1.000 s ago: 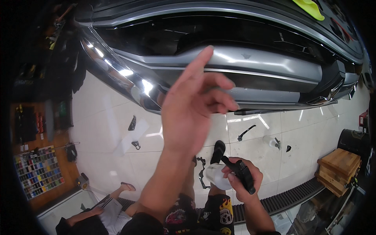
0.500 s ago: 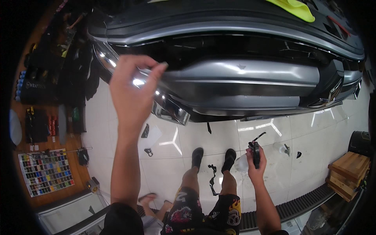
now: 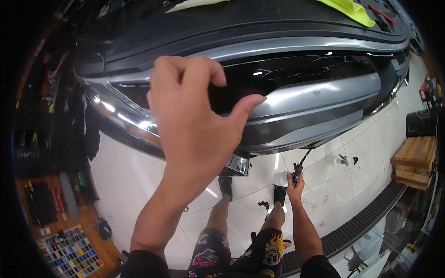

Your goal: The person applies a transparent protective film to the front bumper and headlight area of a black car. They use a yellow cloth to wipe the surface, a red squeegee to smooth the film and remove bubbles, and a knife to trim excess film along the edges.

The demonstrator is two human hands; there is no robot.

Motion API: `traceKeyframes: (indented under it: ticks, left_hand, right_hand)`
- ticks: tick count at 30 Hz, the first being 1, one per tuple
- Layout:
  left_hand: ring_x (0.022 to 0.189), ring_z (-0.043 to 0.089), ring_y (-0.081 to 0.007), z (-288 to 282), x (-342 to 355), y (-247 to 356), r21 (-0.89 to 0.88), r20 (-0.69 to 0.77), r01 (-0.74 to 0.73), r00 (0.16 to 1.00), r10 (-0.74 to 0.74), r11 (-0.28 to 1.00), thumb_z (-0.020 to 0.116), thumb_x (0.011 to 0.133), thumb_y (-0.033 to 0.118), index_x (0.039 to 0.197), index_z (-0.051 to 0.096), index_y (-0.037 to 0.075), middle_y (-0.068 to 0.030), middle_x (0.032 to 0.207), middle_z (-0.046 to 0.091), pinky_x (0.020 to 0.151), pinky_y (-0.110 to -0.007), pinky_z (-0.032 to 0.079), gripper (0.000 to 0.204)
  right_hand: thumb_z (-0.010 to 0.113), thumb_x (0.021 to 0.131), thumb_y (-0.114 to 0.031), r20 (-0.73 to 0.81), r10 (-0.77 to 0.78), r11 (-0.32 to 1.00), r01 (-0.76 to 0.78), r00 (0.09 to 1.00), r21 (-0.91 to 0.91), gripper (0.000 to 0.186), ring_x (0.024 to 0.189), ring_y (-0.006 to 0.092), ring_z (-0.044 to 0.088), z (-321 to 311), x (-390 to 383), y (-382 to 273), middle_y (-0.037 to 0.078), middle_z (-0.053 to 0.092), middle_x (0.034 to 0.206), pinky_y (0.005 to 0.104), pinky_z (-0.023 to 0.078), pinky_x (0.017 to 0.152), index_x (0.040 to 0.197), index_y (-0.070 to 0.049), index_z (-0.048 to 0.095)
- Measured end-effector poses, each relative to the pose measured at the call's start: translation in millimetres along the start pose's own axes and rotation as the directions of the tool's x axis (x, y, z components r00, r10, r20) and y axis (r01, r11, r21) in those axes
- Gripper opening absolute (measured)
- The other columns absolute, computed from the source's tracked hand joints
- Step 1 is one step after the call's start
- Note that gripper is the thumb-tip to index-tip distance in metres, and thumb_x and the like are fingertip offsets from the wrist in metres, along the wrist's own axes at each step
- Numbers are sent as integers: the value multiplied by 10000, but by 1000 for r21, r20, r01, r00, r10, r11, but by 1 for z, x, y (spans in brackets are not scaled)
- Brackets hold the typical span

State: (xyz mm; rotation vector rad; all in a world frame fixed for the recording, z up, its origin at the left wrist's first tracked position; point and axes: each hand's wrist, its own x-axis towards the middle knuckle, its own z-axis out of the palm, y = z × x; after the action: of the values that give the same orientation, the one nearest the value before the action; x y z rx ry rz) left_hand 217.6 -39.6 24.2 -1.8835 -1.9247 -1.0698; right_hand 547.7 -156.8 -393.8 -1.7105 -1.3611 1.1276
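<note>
Through the head camera I had the left hand [image 3: 190, 106] half open, fingers curled, thumb spread, nothing visible in its grip; I couldn't tell whether it touched the silver-grey car front [image 3: 324, 95] behind it. The right hand [image 3: 297, 187], lower down, was closed on a translucent white spray bottle with a black trigger head [image 3: 280, 179], its body just left of that hand. A bright yellow-green cloth [image 3: 353, 11] lay beyond, atop the car.
</note>
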Motion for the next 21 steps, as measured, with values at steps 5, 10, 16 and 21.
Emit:
traceKeyframes:
  ticks: [5, 10, 16, 21]
  left_hand:
    - [966, 578, -202, -22, 4, -39, -93, -32, -129, 991, 126, 987, 910, 791, 148, 989, 676, 60, -61, 1031, 587, 772, -323, 441, 319]
    - [1007, 555, -140, -56, 16, -97, -85, -145, -243, 962, 230, 966, 606, 1065, 89, 1017, 700, -2, -62, 1041, 591, 891, -271, 421, 140]
    - [1046, 557, -124, -38, 40, -151, -151, -232, -235, 953, 197, 960, 512, 1123, 178, 1056, 650, 2, -56, 1115, 629, 980, -274, 412, 234]
    - [1107, 561, -123, -28, 38, -145, -133, -296, -284, 926, 235, 950, 507, 1104, 183, 1259, 641, -3, -56, 1181, 629, 1025, -285, 407, 276]
  right_hand:
    - [755, 968, -221, -145, 87, 994, -95, 986, -49, 570, 823, 247, 663, 22, -25, 3, 121, 687, 901, 382, 529, 784, 1433, 18, 528]
    - [784, 945, -251, -137, 113, 982, -132, 984, -135, 634, 820, 284, 681, 46, -21, 54, 151, 705, 908, 401, 539, 790, 1447, 29, 516]
    - [767, 954, -186, -246, 103, 978, -143, 964, -151, 535, 850, 389, 733, 97, -12, 134, 217, 756, 986, 444, 563, 792, 1392, 40, 559]
    - [716, 962, -66, -185, 28, 988, -56, 982, -145, 318, 932, 418, 726, 127, -14, 195, 217, 747, 1012, 461, 558, 802, 1249, 26, 617]
